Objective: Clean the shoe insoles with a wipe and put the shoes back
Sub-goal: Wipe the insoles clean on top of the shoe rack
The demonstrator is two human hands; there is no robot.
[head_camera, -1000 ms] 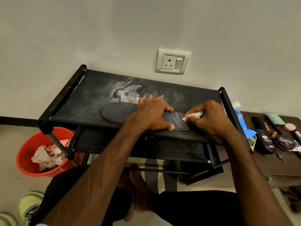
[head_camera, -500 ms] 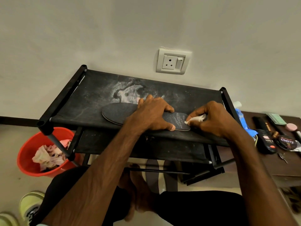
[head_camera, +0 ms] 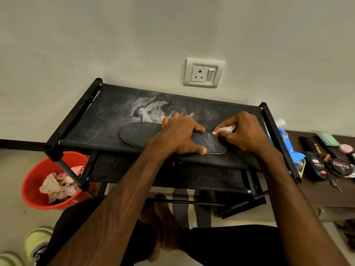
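Observation:
A dark insole (head_camera: 140, 134) lies flat along the front of the black fabric shoe rack's top shelf (head_camera: 107, 116). My left hand (head_camera: 180, 135) presses down on its middle, fingers spread over it. My right hand (head_camera: 244, 133) pinches a small white wipe (head_camera: 223, 129), whose tip touches the insole's right end by a pale mesh pattern. Two more dark insoles (head_camera: 180, 208) lie on the floor under the rack. Pale yellow-green shoes (head_camera: 35, 244) stand at the bottom left.
A red bucket (head_camera: 32, 189) holding crumpled used wipes sits at the left of the rack. To the right, a brown table (head_camera: 330, 194) carries a blue wipe pack (head_camera: 288, 144), polish tin (head_camera: 340, 166) and bottles. A wall socket (head_camera: 203, 72) is above.
My right hand with the wipe has shifted slightly up and back along the insole's right end. My left hand has kept its press on the insole.

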